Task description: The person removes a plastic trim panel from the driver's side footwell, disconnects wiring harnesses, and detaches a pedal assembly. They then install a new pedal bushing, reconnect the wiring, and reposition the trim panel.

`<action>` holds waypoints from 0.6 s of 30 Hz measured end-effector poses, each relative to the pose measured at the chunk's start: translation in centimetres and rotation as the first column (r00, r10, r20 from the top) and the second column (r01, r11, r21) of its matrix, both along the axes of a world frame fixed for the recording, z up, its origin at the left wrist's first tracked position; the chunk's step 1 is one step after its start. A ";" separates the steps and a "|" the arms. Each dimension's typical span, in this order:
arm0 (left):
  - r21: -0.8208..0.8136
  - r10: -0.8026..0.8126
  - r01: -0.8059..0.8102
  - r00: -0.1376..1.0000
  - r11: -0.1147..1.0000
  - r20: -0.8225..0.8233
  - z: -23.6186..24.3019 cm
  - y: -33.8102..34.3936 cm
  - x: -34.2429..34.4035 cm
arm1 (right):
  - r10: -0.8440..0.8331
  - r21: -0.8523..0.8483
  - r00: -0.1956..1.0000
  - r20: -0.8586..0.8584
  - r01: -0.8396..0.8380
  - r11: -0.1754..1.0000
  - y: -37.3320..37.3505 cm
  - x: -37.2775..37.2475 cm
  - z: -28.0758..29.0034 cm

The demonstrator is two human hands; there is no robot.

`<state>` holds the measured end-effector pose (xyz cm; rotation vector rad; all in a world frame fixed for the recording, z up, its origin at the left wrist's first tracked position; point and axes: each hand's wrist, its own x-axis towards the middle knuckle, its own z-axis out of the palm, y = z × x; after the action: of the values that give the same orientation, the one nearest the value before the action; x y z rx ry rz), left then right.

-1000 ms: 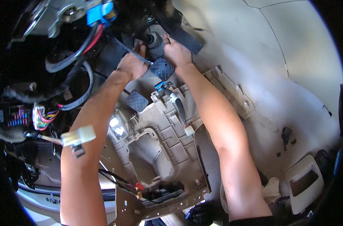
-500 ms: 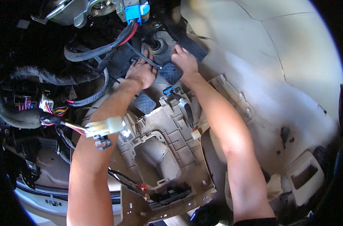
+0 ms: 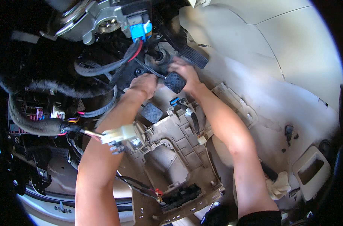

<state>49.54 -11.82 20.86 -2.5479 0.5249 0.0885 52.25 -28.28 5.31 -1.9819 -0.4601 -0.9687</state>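
Observation:
In the footwell, my left hand (image 3: 144,85) is curled closed beside the base of the pedals. Its fingertips are hidden, so anything inside them cannot be made out. My right hand (image 3: 185,74) is just beyond the brake pedal (image 3: 175,83), below the long black accelerator pedal (image 3: 194,56); its fingers are smeared by motion. A second square ribbed pedal (image 3: 152,113) sits nearer, below my left wrist. Between the hands a thin grey rod or cable runs down toward the brake pedal. Behind them is a dark panel with a round rubber boot (image 3: 159,56).
A beige trim panel (image 3: 179,150) with a rectangular opening lies under my forearms. A cream connector (image 3: 118,135) on loose wires hangs over my left forearm. A thick wrapped harness (image 3: 36,118) runs along the left. A metal bracket (image 3: 92,24) and blue connector (image 3: 141,31) hang above.
My left hand has gone from spread flat on the panel to curled, drawing slightly back. My right hand has come off the accelerator's edge and is moving. The whole view has shifted slightly.

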 end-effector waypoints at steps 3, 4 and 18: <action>-0.098 0.136 -0.128 0.987 0.987 0.084 0.4 0.0 3.6 | 0.066 -0.011 0.967 0.247 -0.065 0.998 -0.1 -1.0 0.4; -0.142 0.139 -0.119 0.980 0.983 0.145 0.2 -0.4 4.6 | -0.015 -0.057 0.954 0.301 0.033 0.998 -0.4 -1.1 0.6; -0.103 0.185 -0.160 0.924 0.982 0.335 -0.2 -0.5 2.7 | -0.198 0.090 0.976 0.094 0.189 0.978 1.4 -1.3 0.8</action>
<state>52.21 -12.29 20.65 -2.5976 0.1693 -0.3144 50.92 -26.90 6.09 -1.9363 -0.2822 -1.1971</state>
